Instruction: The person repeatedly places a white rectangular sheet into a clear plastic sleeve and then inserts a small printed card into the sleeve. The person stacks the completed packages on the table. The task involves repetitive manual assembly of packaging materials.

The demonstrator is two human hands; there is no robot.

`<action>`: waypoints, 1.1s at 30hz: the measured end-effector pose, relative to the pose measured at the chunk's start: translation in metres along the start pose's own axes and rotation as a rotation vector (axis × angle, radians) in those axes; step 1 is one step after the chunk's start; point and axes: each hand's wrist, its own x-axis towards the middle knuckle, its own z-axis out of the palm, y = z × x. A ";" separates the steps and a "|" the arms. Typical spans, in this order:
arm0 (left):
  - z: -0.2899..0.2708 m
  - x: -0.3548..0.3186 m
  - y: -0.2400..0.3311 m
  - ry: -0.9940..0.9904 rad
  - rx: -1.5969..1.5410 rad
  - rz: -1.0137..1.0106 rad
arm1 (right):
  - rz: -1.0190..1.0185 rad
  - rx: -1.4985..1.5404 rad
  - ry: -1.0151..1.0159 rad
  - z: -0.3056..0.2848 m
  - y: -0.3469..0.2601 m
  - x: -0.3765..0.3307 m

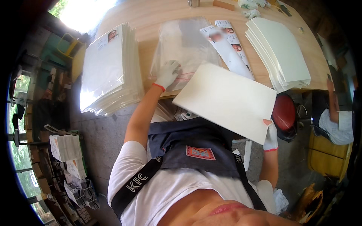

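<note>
My right hand (270,136), in a white glove with a red cuff, grips the near right corner of a white rectangular board (228,98), thumb on its upper face. The board is tilted and juts over the table's front edge. My left hand (168,74), gloved the same way, lies on the near end of a pile of clear plastic bags (183,45), its fingers stretched out over the film. A red line runs across the bags near that end. The board's far corner overlaps part of the bags.
Left of the bags stands a stack of plastic-wrapped white boards (103,71). Printed paper strips (230,49) lie right of the bags, beside a stack of bare white boards (279,52). Spare gloves (252,7) lie at the back. A red stool (283,116) stands below the table; another person (335,116) is at far right.
</note>
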 end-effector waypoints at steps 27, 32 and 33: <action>0.008 -0.046 0.054 0.449 -0.333 -0.189 | -0.074 0.128 0.132 0.078 0.065 -0.005; 0.078 -0.025 0.088 1.004 -1.283 -0.749 | -0.040 0.024 0.007 0.087 0.077 -0.015; 0.085 -0.020 0.092 0.951 -1.507 -0.855 | -0.030 -0.018 -0.006 0.087 0.079 -0.017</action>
